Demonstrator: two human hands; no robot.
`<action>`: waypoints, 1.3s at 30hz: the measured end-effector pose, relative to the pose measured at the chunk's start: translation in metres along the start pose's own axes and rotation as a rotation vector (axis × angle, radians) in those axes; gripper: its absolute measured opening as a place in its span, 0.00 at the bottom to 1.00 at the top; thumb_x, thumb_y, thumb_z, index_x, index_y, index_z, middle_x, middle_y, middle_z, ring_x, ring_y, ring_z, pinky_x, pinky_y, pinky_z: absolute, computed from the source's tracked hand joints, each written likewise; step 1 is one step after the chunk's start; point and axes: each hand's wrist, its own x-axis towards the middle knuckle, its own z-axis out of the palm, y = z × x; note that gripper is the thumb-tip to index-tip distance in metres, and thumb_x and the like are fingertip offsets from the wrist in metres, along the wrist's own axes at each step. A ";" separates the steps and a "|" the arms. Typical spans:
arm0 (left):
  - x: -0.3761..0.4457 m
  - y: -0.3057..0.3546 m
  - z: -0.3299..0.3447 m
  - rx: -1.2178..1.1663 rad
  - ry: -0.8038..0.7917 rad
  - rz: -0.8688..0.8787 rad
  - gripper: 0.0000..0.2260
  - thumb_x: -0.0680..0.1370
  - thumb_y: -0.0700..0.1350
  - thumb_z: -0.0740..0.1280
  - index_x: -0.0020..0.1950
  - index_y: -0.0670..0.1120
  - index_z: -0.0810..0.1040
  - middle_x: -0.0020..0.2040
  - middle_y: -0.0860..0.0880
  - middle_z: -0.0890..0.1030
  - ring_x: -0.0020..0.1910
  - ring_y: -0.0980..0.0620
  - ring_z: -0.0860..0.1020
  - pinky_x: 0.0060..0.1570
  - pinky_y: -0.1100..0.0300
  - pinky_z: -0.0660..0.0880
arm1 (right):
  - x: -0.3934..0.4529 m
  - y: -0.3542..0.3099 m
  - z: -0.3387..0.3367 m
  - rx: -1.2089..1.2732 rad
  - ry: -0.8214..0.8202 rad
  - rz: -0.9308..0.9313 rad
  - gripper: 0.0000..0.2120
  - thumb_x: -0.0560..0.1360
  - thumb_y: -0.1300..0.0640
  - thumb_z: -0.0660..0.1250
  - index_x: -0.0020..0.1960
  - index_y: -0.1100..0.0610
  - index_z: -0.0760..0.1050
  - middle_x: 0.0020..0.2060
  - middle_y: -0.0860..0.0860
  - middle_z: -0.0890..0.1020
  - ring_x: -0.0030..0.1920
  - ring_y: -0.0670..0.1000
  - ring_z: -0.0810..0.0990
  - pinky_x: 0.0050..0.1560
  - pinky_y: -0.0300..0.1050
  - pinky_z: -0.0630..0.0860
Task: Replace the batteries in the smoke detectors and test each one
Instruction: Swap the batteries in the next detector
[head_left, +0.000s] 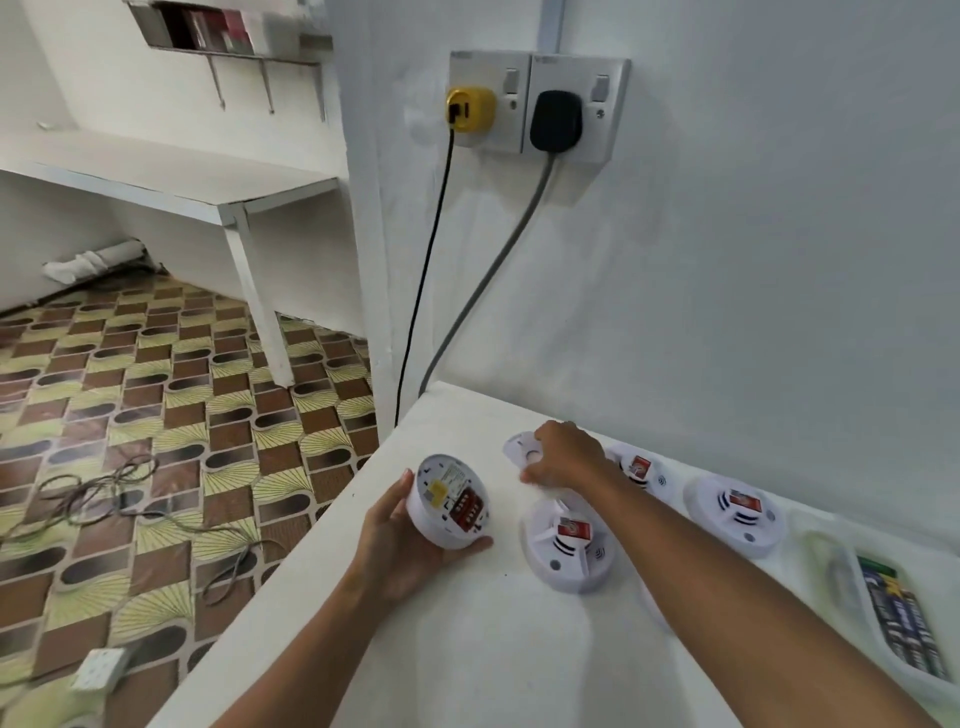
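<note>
My left hand (402, 545) grips a white smoke detector (451, 504) turned back side up, its open back showing a red battery and a yellow label. My right hand (563, 457) reaches over the table and holds a white round base plate (522, 446) lying flat near the far edge. Three more detectors lie face up with red stickers: one in the middle (569, 545), one behind my right wrist (641, 467), one to the right (735, 512). A clear tray (852, 597) at the right holds a pack of batteries (901, 623).
The white table (493, 649) stands against a white wall. A double socket (537, 104) above carries a yellow plug and a black plug, whose cables hang behind the table's far corner. Loose cables and an extension block (98, 670) lie on the patterned floor at the left.
</note>
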 end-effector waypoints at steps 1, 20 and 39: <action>0.001 0.000 -0.001 -0.002 -0.011 -0.002 0.35 0.56 0.51 0.83 0.60 0.41 0.81 0.60 0.35 0.78 0.60 0.30 0.73 0.58 0.29 0.69 | 0.002 -0.002 0.000 0.000 0.019 0.008 0.30 0.67 0.47 0.75 0.64 0.57 0.72 0.61 0.57 0.78 0.60 0.58 0.78 0.54 0.46 0.74; 0.009 0.000 -0.008 0.029 -0.001 0.017 0.24 0.80 0.58 0.54 0.67 0.43 0.72 0.62 0.38 0.79 0.56 0.37 0.80 0.59 0.34 0.71 | -0.071 -0.071 -0.023 0.307 -0.120 -0.400 0.20 0.66 0.54 0.75 0.56 0.56 0.77 0.45 0.49 0.75 0.43 0.49 0.74 0.34 0.33 0.65; 0.012 -0.001 -0.011 0.025 -0.115 0.022 0.33 0.58 0.56 0.81 0.59 0.44 0.82 0.63 0.37 0.78 0.60 0.36 0.78 0.51 0.34 0.76 | -0.058 -0.083 -0.032 0.333 -0.236 -0.357 0.15 0.67 0.50 0.77 0.41 0.62 0.81 0.29 0.51 0.70 0.30 0.49 0.67 0.30 0.39 0.62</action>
